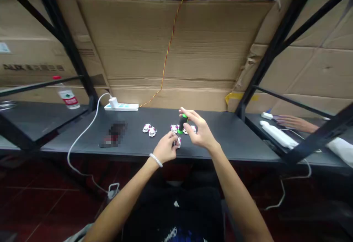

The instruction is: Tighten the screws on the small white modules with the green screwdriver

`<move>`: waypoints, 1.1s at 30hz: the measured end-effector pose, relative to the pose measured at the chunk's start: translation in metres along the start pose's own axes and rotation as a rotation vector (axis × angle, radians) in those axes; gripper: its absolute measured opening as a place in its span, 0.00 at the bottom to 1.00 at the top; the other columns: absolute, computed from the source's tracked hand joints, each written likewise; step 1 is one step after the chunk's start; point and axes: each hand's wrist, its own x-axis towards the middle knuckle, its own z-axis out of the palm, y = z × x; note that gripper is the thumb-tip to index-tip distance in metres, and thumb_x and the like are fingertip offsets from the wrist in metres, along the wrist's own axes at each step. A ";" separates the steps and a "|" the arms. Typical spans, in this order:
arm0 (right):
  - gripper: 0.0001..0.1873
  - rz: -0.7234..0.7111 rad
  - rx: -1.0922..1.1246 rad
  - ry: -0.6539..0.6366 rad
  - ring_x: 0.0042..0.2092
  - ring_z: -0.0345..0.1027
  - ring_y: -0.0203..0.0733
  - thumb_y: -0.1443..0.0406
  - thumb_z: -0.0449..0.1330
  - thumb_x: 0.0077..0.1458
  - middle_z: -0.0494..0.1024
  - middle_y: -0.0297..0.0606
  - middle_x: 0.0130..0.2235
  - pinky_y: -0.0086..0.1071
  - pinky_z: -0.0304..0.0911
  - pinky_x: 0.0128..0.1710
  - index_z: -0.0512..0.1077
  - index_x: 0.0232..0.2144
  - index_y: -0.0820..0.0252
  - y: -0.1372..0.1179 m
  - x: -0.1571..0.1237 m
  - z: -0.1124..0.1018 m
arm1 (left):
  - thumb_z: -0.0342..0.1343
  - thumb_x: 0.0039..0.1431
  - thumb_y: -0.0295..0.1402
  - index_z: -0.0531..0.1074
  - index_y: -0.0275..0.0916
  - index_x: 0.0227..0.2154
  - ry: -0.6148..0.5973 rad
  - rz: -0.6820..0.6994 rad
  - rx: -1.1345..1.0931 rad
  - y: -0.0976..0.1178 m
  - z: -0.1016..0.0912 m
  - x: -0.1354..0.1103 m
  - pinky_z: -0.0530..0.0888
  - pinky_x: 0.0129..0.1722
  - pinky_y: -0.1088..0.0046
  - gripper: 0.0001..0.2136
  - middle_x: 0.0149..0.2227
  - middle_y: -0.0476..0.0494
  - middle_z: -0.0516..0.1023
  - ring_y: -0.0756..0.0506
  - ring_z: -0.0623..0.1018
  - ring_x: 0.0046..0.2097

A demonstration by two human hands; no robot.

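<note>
Near the front edge of the dark table [220,131], our left hand [166,148] pinches a small white piece [179,142] beneath a nearly upright green-and-black screwdriver [181,123]. Our right hand [202,132] curves loosely around the screwdriver; we cannot tell whether it grips.

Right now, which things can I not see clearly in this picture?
In the head view:
Tip of the screwdriver: too small.
White part below it: partly covered by the left hand.
Dark object, left: pixelated.
Another person's sleeve: cut off by the right edge.

Left fingers [172,137] pinched low, right hand [200,133] curved higher
</note>
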 end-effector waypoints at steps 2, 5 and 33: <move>0.27 0.001 0.044 -0.014 0.54 0.75 0.48 0.65 0.56 0.68 0.79 0.45 0.56 0.46 0.71 0.58 0.65 0.68 0.51 0.001 -0.001 0.000 | 0.56 0.53 0.18 0.69 0.40 0.30 -0.004 0.000 0.003 0.001 0.000 0.000 0.76 0.47 0.66 0.09 0.41 0.43 0.72 0.44 0.76 0.43; 0.22 0.005 -0.003 0.043 0.42 0.75 0.43 0.62 0.63 0.65 0.80 0.40 0.46 0.40 0.75 0.47 0.74 0.60 0.50 0.002 0.000 0.001 | 0.56 0.53 0.17 0.68 0.40 0.29 0.006 -0.001 0.021 0.002 0.000 0.000 0.76 0.47 0.65 0.10 0.41 0.43 0.72 0.44 0.75 0.43; 0.25 0.022 -0.063 0.088 0.46 0.74 0.45 0.59 0.60 0.67 0.78 0.44 0.51 0.42 0.75 0.48 0.70 0.64 0.51 0.001 -0.002 0.006 | 0.57 0.53 0.17 0.68 0.40 0.29 0.001 -0.017 0.018 0.001 0.000 0.000 0.76 0.47 0.65 0.10 0.41 0.43 0.72 0.43 0.76 0.43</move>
